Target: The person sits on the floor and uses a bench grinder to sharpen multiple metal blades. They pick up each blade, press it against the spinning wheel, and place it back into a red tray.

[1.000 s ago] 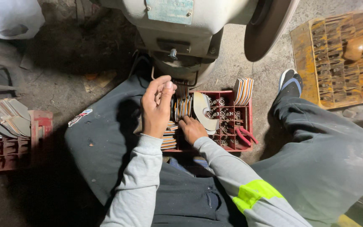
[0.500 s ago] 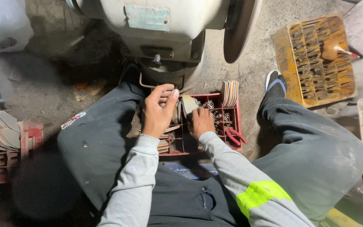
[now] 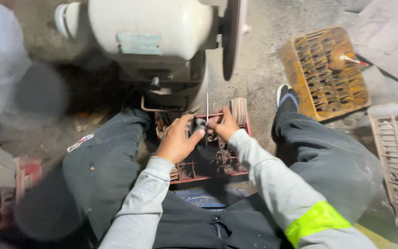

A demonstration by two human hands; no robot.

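My left hand point(image 3: 177, 142) and my right hand point(image 3: 223, 125) meet over a red compartment crate point(image 3: 208, 171) that sits between my knees. Together they pinch a thin metal blade point(image 3: 207, 107), which stands upright and shows edge-on. The crate holds several small metal parts and a stack of striped pieces point(image 3: 239, 110) at its far right corner. Just beyond the hands stands a pale bench grinder point(image 3: 153, 34) with its dark wheel point(image 3: 231, 39) on the right side.
A yellow crate point(image 3: 325, 74) full of dark parts lies on the concrete at the right, with a pale plastic crate point(image 3: 397, 161) nearer me. Another red crate point(image 3: 1, 193) with flat pieces sits blurred at the left. My legs flank the red crate.
The view has shifted left and down. My right hand lifted the blade out of the crate and turned it upright, and my left hand came down to meet it.
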